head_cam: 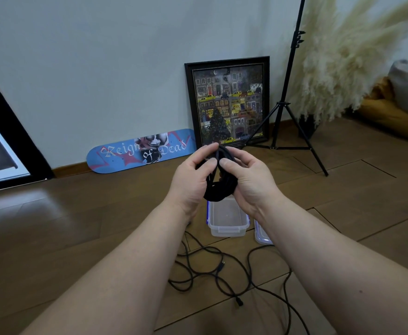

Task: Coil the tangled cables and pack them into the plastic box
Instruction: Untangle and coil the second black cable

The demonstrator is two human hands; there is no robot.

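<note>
While both hands are raised in front of the chest, they hold one black cable coil (218, 187) between them. The left hand (193, 180) grips the left side of the coil, with its thumb and fingers curled around the strands near the top. The right hand (246, 182) grips the right side in the same way, and its thumb presses on the loops from the front. The coil hangs more or less upright, so its long axis runs from top to bottom, and its lower end points down to the floor.

Directly under the coil stands the open plastic box (227, 226). It looks empty, as far as I can see. Its long side runs away from the person, toward the wall. The lid (261, 235) lies just beside the box, on its right, partly hidden by the right forearm.

Nearer to the person, more loose cables (212, 276) lie tangled on the wooden floor (77, 226), with some plugs visible. These are not yet coiled.

I judge that the first coil is almost ready, so the task is at an early stage. For the coming move, the important relation is that the box is straight below the hands. Both hands are about equally near to it, so the coil only needs to go down and be laid flat inside.
</note>
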